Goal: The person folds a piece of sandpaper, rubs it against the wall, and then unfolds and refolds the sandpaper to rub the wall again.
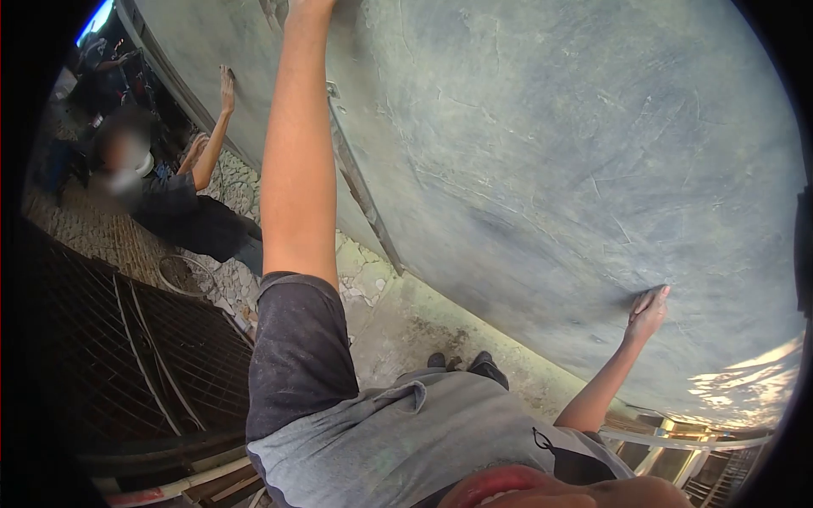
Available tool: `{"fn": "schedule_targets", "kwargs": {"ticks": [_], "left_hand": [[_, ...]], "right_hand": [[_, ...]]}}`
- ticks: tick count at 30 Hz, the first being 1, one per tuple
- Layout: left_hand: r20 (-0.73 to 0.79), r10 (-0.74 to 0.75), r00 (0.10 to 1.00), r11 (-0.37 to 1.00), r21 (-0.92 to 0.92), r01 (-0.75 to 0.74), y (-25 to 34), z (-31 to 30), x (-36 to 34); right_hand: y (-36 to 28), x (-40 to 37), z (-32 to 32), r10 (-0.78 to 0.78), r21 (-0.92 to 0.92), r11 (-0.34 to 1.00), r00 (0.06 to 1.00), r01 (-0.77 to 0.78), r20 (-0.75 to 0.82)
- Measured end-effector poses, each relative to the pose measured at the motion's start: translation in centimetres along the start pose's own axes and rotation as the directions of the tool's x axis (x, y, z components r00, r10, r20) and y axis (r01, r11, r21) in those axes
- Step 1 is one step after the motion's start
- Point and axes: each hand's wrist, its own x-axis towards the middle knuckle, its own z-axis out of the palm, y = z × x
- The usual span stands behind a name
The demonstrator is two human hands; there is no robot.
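Observation:
A grey plastered wall panel (542,152) with scratches and smears fills the upper right. My left arm stretches up in front of it, and my left hand (312,3) is almost wholly cut off by the top edge, so its fingers are hidden. Low on the right side, my right hand (649,313) is at the panel's surface with its fingers drawn together. Whatever it may hold cannot be made out.
At the left another person (174,199) raises a hand (227,89) to the wall. Broken rubble (360,271) lies beyond a metal strip (364,195). Dark mesh (118,339) stands lower left. My shoes (487,368) are on a concrete ledge (423,326).

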Motion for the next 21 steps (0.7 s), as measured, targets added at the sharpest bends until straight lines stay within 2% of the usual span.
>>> {"fn": "schedule_targets", "kwargs": {"ticks": [3, 5, 9, 11, 15, 17, 21], "left_hand": [[0.035, 0.01, 0.999, 1.0, -0.01, -0.01, -2.0, 2.1, -9.3], [0.067, 0.071, 0.995, 0.993, -0.101, -0.064, -3.0, 3.4, -16.6], [0.287, -0.001, 0.958, 0.995, -0.1, 0.031, -4.3, 4.2, -30.6], [0.371, -0.12, 0.921, 0.985, -0.071, 0.156, -5.3, 4.8, -35.7], [0.377, -0.196, 0.905, 0.963, -0.099, 0.25, -6.1, 5.6, -40.2], [0.247, -0.14, 0.959, 0.987, -0.037, 0.153, -7.3, 6.4, -40.7], [0.125, -0.075, 0.989, 0.996, 0.05, 0.069, -8.3, 6.5, -40.0]], "right_hand": [[0.3, 0.1, -0.3, 0.024, 0.01, 1.0, 1.0, -0.024, 0.008], [0.8, 0.2, -0.8, 0.026, 0.028, 0.999, 1.0, -0.026, 0.001], [0.9, 0.1, -0.5, -0.004, 0.095, 0.995, 1.0, 0.001, 0.03], [0.7, 0.1, -0.3, 0.001, 0.085, 0.996, 1.0, -0.002, 0.01], [1.1, 0.3, -0.8, -0.022, 0.042, 0.999, 0.999, 0.02, 0.043], [0.5, 0.2, -1.0, -0.003, 0.079, 0.997, 0.996, -0.004, 0.093], [-0.8, -0.4, -1.5, 0.045, 0.087, 0.994, 0.984, -0.06, 0.172]]}}
